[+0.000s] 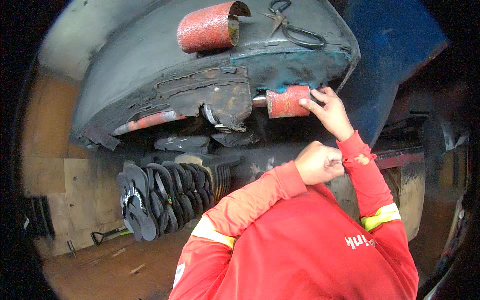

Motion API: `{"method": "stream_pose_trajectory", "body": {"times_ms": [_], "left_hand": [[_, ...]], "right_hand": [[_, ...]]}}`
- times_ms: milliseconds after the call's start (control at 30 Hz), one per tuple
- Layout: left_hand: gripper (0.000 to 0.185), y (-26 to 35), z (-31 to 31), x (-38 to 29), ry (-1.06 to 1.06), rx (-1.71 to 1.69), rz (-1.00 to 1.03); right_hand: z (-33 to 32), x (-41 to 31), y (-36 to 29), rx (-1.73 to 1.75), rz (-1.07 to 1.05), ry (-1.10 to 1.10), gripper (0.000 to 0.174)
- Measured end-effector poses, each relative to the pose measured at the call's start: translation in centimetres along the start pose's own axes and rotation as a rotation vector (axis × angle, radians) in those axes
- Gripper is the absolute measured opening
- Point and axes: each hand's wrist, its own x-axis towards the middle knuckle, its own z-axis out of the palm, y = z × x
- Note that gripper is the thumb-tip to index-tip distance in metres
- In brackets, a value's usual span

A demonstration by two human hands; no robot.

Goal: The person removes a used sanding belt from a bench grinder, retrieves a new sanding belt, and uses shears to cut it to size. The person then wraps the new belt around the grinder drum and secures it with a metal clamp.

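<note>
My right hand [328, 108] grips the free end of a red abrasive drum [288, 102], with the thumb on its near side. The drum sits on a shiny metal shaft [259, 101] below the edge of a dark, worn cover [213, 93]. My left hand [318, 163] has its fingers curled against the red cuff of my right sleeve [354, 148]; whether it pinches the cloth I cannot tell. On the grey machine housing [150, 56] above lie a curled red abrasive sheet [206, 28] and black-handled scissors [296, 28].
Black flip-flops [140, 202] hang in a packed row at the lower left. A red-and-grey tapered rod [150, 122] juts out under the cover's left side. A blue panel [386, 45] rises on the right. Wooden boards [86, 202] stand behind, above a brown floor [108, 270].
</note>
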Motion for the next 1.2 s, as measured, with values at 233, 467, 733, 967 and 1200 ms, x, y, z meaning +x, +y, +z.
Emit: {"method": "stream_pose_trajectory", "body": {"times_ms": [233, 467, 733, 967, 1200], "left_hand": [[0.040, -3.5, -9.0, -10.8, -0.182, 0.641, -0.425], [0.021, 5.0, -23.2, -7.6, 0.962, 0.433, -0.074], [0.025, 10.0, -26.7, 2.2, 0.772, -0.053, 0.107], [0.013, 15.8, -20.3, -7.4, 0.681, -0.066, 0.002], [0.057, 11.1, -11.2, -10.7, 0.591, -0.680, -0.172]], "right_hand": [[-0.2, -5.6, 0.4, -0.080, 0.033, 0.314, 0.047], [-0.3, -12.9, 0.5, -0.014, 0.300, 0.210, 0.027], [-1.7, -7.8, -8.2, -0.004, -0.179, 0.473, 0.036], [-4.6, -7.9, -15.3, -0.095, -0.508, 0.622, 0.085], [-0.5, -6.9, -14.0, 0.548, -0.055, -0.150, 0.022]]}}
